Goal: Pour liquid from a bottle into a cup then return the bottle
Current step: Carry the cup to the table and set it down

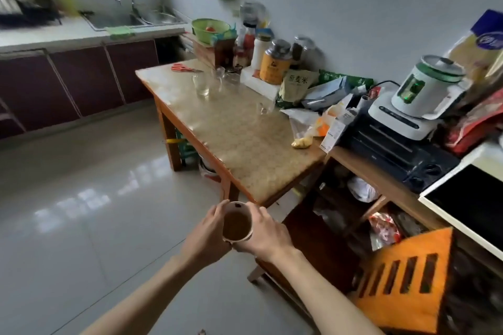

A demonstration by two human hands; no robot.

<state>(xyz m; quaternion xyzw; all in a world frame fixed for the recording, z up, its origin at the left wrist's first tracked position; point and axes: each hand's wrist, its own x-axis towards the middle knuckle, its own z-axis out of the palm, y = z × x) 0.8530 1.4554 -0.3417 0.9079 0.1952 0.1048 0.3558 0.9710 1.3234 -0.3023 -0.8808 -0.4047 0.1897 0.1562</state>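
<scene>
A white cup (237, 223) with brown liquid inside is held in the air above the floor, just short of the table's near corner. My left hand (206, 234) wraps round its left side. My right hand (268, 231) wraps round its right side and bottom. Bottles and jars (249, 43) stand in a cluster at the far right of the wooden table (245, 144), against the wall. A clear glass (202, 85) stands near the table's far end, and a second glass (264, 106) stands by the packets. The view is blurred.
Packets, a white-green appliance (424, 84) on a black oven (394, 144), red scissors (185, 68) and a green bowl (211, 30) crowd the table's right and far side. An orange wooden chair (402, 280) stands at lower right. Sink counter (89, 35) at the back left.
</scene>
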